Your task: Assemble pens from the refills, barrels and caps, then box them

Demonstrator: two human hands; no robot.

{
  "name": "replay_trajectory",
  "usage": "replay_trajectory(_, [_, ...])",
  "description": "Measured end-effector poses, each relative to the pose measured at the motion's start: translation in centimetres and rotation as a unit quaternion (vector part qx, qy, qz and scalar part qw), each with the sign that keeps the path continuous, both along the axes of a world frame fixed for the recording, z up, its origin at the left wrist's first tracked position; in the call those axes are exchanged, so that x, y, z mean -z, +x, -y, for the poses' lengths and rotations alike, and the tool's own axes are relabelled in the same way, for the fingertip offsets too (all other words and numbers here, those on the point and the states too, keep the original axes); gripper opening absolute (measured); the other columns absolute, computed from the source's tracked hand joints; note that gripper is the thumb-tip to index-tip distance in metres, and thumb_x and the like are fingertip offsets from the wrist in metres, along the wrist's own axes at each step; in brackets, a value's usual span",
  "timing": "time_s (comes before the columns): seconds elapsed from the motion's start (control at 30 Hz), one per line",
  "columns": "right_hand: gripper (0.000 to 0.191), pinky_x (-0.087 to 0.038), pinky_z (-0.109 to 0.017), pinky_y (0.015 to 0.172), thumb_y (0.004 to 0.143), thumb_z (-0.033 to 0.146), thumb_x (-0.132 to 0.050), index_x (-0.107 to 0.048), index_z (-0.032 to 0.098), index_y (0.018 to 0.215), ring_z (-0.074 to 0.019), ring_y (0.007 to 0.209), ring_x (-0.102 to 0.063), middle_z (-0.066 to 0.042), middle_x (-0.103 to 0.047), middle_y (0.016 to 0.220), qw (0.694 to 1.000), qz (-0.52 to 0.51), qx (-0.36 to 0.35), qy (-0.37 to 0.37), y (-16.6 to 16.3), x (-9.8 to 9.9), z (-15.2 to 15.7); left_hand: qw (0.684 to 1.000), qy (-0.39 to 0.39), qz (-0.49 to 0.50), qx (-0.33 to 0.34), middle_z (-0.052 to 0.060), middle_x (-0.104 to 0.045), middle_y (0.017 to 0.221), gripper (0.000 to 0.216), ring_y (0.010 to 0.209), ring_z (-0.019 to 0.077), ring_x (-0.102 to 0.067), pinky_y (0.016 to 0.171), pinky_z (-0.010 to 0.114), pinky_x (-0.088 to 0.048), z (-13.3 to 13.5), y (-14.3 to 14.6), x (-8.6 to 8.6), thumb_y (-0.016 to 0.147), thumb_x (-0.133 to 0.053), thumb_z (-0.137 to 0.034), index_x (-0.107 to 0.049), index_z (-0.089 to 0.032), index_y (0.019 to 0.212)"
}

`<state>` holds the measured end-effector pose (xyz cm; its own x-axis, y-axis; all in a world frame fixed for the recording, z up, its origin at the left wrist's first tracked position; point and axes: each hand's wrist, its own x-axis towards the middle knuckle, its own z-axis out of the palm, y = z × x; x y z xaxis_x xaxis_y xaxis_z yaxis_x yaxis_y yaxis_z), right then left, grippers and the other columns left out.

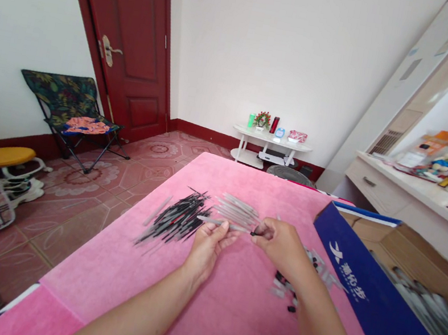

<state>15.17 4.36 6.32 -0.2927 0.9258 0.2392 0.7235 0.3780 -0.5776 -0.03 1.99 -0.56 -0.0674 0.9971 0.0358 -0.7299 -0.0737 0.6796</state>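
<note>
My left hand [210, 244] is closed round a whitish pen barrel [210, 220], which lies roughly level above the pink cloth. At the barrel's right end, my right hand [278, 238] pinches a small black pen part [254, 233]; whether the two pieces are joined I cannot tell. A row of clear pen barrels [236, 207] lies just beyond my hands. To their left is a heap of thin black pen refills [183, 215]. Clear and black pen caps [281, 284] lie scattered beside and partly behind my right forearm.
A blue cardboard box [358, 289] with many pens [428, 307] inside stands at the table's right edge. The pink cloth [232, 319] covers the table. Beyond are a folding chair [74, 106], a low white table [272, 138] and a white dresser [397, 189].
</note>
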Motion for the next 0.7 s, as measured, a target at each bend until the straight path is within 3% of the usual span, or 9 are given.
replay_trajectory(0.43, [0.007, -0.032, -0.020, 0.049, 0.061, 0.013, -0.052, -0.057, 0.018, 0.062, -0.0108, 0.052, -0.051, 0.002, -0.057, 0.056, 0.999, 0.029, -0.005, 0.013, -0.30, 0.33, 0.29, 0.997, 0.021, -0.079, -0.018, 0.006, -0.066, 0.073, 0.019, 0.068, 0.0160, -0.064, 0.065, 0.026, -0.051, 0.18, 0.14, -0.04, 0.070, -0.063, -0.025, -0.060, -0.010, 0.080])
replay_trajectory(0.7, [0.007, -0.035, -0.022, 0.052, 0.065, 0.018, -0.052, -0.057, 0.018, 0.069, -0.0124, 0.056, -0.053, 0.000, -0.060, 0.062, 1.000, -0.012, -0.007, 0.013, -0.63, 0.67, 0.23, 0.998, 0.014, -0.055, -0.030, 0.005, -0.066, 0.076, 0.020, 0.070, 0.0149, -0.063, 0.066, 0.025, -0.050, 0.13, 0.01, -0.14, 0.069, -0.064, -0.025, -0.061, -0.011, 0.082])
